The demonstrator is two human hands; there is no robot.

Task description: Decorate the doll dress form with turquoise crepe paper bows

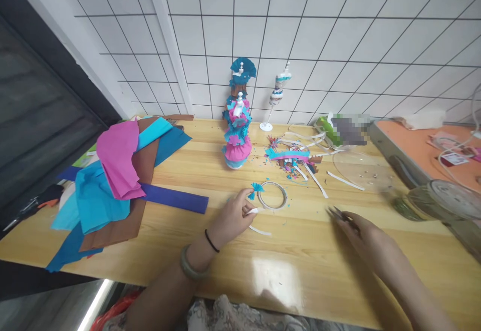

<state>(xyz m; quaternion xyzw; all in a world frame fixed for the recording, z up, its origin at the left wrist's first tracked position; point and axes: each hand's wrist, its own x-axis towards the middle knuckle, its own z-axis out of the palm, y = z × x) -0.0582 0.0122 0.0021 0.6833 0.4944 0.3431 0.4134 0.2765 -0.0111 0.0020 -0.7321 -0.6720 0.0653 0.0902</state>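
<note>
My left hand (237,211) pinches a small fringed piece of blue crepe paper (256,188) between thumb and finger. A short white strip (255,211) sticks out by the lower fingers of the same hand. Just right of the blue piece, a narrow roll of tape (284,198) lies flat on the wooden table (225,246). Over at the right, my right hand (353,228) is closed around scissors (336,213), whose dark blades point up and left above the tabletop. The scissor handles are mostly hidden by the fingers.
Pink, blue and brown crepe sheets (116,160) pile up at the left. Small dress forms decorated with paper (238,140) and a plainer one (277,93) stand near the tiled wall. Paper scraps (291,158) lie right of centre. A glass jar (417,203) is at the right.
</note>
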